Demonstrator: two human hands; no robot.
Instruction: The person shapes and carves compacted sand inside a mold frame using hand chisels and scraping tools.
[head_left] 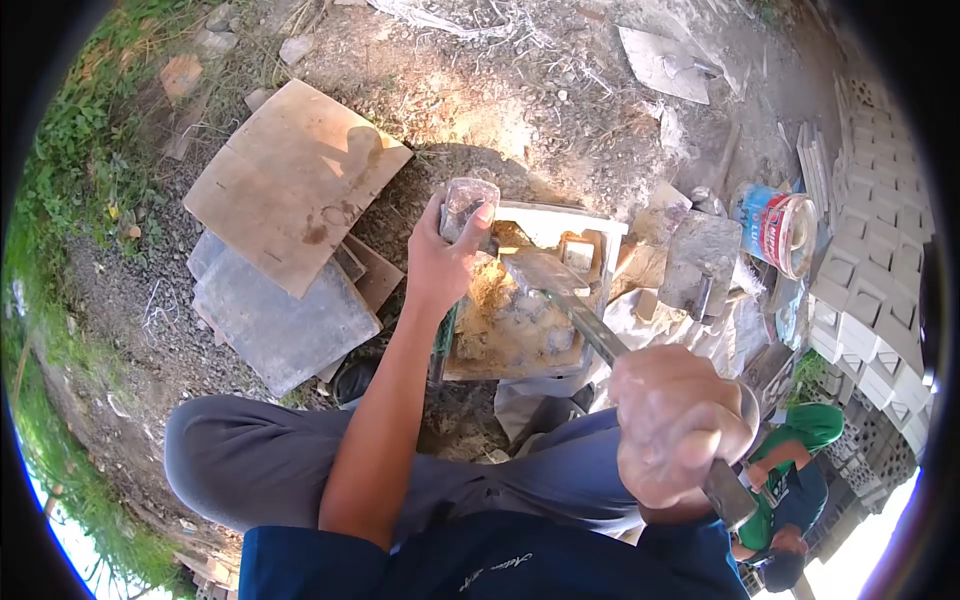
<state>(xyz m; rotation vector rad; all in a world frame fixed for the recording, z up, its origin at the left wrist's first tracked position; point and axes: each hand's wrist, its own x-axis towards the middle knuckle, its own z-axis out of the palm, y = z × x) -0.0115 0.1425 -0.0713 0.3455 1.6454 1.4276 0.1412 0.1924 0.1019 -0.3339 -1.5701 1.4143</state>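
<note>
My left hand (pixel 447 258) grips a small reddish-grey block (pixel 468 205) at the upper left edge of a low work surface (pixel 540 365). My right hand (pixel 680 425) is wrapped round the bar of a long metal tool (pixel 590 325), whose butt end sticks out below the fist. The tool's broad flat head (pixel 538 272) lies over the work surface, just right of the block, and does not touch my left hand. A small pale block (pixel 577 253) sits beside the head, among yellowish dust and crumbs.
Flat boards (pixel 290 180) and grey slabs (pixel 285 320) lie on the left. A blue and red bucket (pixel 780 230) stands at the right near stacked pale blocks (pixel 870 270). Another person in green (pixel 795 490) is at the lower right. Rubble covers the ground.
</note>
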